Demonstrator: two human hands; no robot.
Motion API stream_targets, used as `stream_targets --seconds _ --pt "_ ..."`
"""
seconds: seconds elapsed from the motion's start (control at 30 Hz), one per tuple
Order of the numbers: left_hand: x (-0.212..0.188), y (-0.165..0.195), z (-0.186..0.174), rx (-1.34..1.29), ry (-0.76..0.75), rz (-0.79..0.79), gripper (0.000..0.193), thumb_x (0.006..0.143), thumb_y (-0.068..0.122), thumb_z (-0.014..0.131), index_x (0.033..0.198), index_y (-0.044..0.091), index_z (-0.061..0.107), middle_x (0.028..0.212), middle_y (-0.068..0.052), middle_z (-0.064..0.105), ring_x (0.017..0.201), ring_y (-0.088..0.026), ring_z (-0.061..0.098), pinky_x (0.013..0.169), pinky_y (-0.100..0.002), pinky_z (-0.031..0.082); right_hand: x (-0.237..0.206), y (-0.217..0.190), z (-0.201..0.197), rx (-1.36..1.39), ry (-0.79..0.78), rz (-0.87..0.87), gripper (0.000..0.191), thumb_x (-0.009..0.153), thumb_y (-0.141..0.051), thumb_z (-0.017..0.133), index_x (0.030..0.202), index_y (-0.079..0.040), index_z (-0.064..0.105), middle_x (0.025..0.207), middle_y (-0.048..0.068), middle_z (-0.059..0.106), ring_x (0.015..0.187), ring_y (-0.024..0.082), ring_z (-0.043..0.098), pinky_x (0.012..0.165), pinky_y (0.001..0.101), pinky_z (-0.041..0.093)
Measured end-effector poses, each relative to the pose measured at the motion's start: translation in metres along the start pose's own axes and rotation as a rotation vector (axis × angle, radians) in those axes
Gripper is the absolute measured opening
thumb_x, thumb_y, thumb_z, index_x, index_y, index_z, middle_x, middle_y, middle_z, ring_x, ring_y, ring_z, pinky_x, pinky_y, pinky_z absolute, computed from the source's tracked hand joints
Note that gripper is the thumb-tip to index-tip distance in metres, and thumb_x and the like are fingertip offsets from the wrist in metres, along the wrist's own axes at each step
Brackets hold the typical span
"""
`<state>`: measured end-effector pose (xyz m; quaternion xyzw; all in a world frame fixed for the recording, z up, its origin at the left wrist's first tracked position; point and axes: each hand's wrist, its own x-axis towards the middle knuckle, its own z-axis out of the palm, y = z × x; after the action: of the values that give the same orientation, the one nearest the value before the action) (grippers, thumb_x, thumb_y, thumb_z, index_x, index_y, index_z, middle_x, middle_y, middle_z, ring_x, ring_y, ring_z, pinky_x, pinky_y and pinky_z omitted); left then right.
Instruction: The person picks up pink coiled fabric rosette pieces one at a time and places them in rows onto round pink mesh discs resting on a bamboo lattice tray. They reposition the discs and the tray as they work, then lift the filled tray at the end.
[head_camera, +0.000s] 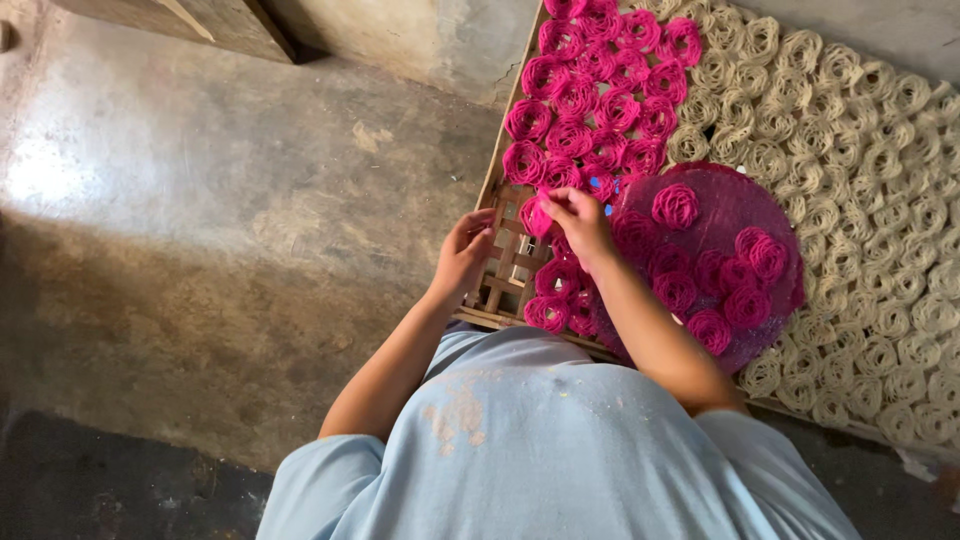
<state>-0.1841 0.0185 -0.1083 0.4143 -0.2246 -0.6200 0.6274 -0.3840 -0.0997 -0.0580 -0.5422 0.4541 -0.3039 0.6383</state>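
Head view looks straight down over a pale blue shirt (540, 450) that fills the bottom middle of the frame. Left half of the picture is bare, stained concrete floor (200, 220), with the foot of a wall along the top edge.

Moving right, the left hand (462, 255) sits just left of centre, its fingers curled against the edge of a woven bamboo tray (500, 275) where the open lattice shows; whether it actually grips the slat or only rests on it cannot be told. Just beside it, the right hand (582, 222) has thumb and fingertips pressed together, pinching a pink noodle coil (536, 215) held over the bare lattice at the tray's lower left corner.

Above the hands, rows of pink coils (590, 90) lie packed side by side on the tray, running up to the top edge. More of them sit below the hands near the tray's rim.

Right of the right hand, a round pink mesh disc (735, 205) lies on the tray and carries a loose scatter of pink coils, some touching, some apart.

Farther right, cream-coloured coils (860, 170) cover the tray in tight rows out to the right edge of the frame.
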Motion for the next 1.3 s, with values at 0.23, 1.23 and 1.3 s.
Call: stream_targets --seconds 0.23,1.23,1.3 --pt "-0.018 0.021 -0.028 0.164 0.161 0.033 0.031 0.100 0.015 0.063 0.130 0.005 0.060 0.122 -0.004 0.064 0.105 -0.010 0.059 0.088 -0.026 0.049 0.036 -0.001 0.039 -0.329 0.014 -0.066 0.020 0.093 -0.012 0.072 0.110 -0.003 0.068 0.096 0.006 0.074 0.087 0.015 0.071 0.078 0.0287 0.057" --pt "0.003 -0.108 0.310 1.128 -0.561 0.332 0.025 0.091 0.015 0.064 0.116 0.010 0.066 0.111 -0.015 0.069 0.106 -0.038 0.066 0.086 -0.048 0.054 -0.139 -0.016 -0.344 -1.202 0.337 -0.282 0.021 0.090 -0.009 0.073 0.111 -0.010 0.074 0.114 0.014 0.072 0.102 0.035 0.068 0.086 0.0442 0.055" --pt "0.015 -0.124 0.326 1.176 -0.542 0.360 0.022 0.092 0.016 0.063 0.114 0.012 0.067 0.114 -0.013 0.069 0.106 -0.036 0.067 0.086 -0.047 0.055 -0.131 -0.014 -0.349 -1.232 0.329 -0.358 0.022 0.086 -0.011 0.076 0.108 -0.011 0.074 0.114 0.019 0.071 0.099 0.036 0.069 0.084 0.0438 0.056"
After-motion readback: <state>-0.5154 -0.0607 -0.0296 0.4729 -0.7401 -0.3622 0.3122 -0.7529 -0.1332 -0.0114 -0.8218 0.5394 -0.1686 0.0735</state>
